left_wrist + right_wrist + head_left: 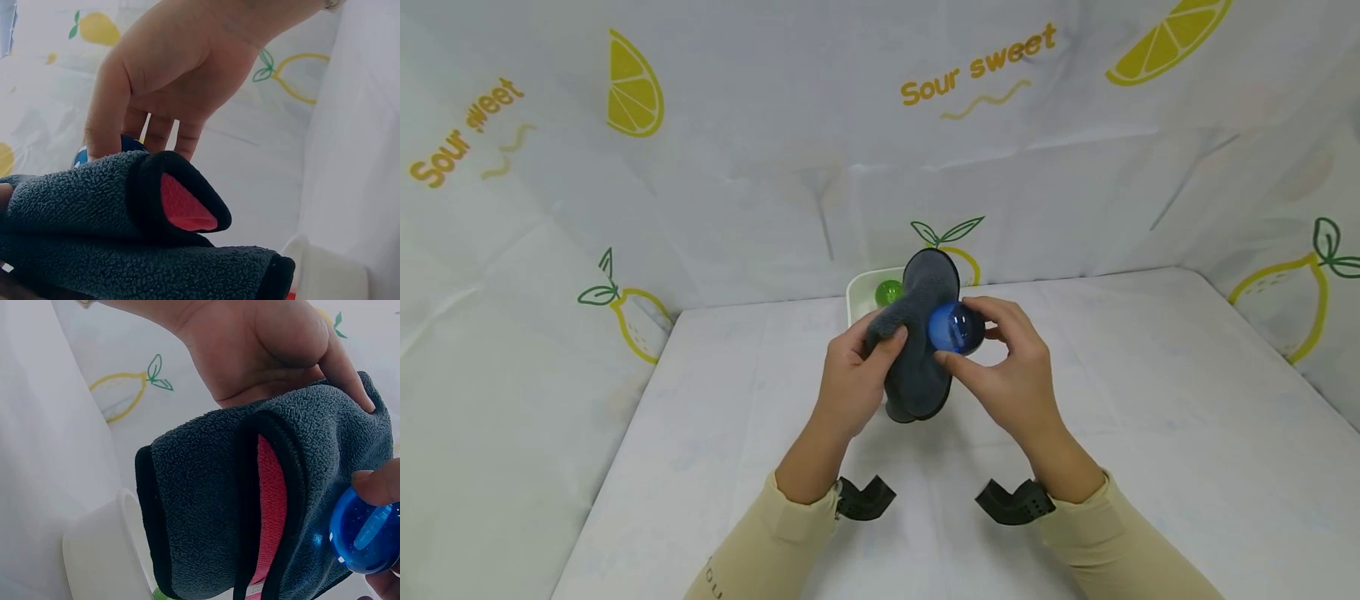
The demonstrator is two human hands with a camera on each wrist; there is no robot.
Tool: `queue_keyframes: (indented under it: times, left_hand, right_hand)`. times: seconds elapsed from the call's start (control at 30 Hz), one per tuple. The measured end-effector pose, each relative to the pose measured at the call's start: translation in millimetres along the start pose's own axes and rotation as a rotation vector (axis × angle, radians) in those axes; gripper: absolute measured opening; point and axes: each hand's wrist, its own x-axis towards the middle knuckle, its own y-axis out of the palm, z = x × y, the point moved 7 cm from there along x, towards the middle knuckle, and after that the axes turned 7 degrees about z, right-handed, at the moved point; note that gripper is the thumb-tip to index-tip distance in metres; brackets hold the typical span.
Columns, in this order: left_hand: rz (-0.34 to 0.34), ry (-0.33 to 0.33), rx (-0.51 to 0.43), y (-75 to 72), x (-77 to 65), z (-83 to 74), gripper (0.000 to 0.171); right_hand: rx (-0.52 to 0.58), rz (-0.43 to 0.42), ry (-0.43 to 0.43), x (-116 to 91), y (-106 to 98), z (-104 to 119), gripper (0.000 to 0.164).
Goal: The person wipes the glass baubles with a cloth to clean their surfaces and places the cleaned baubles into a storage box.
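Note:
A folded grey terry cloth [921, 367] with black edging is gripped in my left hand [855, 379], the thumb lying on top of it. Its pink-red inner side [273, 509] shows between the folds in the right wrist view. With thumb and fingers, my right hand [1018, 375] pinches a shiny, see-through blue ball [957, 328] against the face of the cloth. From the left wrist side, the cloth [81, 200] hides most of the ball.
Behind the hands stands a white container [859, 287], partly covered by the cloth, with a green ball [889, 292] in it. A bit of red [291, 296] shows at the container in the left wrist view. A white lemon-print sheet [760, 208] hangs behind the white-covered table [700, 467].

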Motion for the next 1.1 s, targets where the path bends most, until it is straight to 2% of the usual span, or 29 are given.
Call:
queue_keyframes:
  times: [0.3, 0.67, 1.1]
  left_hand:
    - [0.017, -0.007, 0.016, 3.6, 0.0, 1.0, 0.032]
    - [0.009, -0.021, 0.019, 3.6, -0.2, -0.9, 0.033]
    - [0.001, 0.013, 0.003, 2.2, 0.2, -2.5, 0.031]
  right_hand:
    - [0.011, -0.033, 0.007, 1.1, -3.8, -1.3, 0.064]
    - [0.077, -0.018, -0.009, 0.9, -2.4, 4.6, 0.064]
    - [0.114, 0.006, -0.018, -0.6, -0.6, 12.6, 0.063]
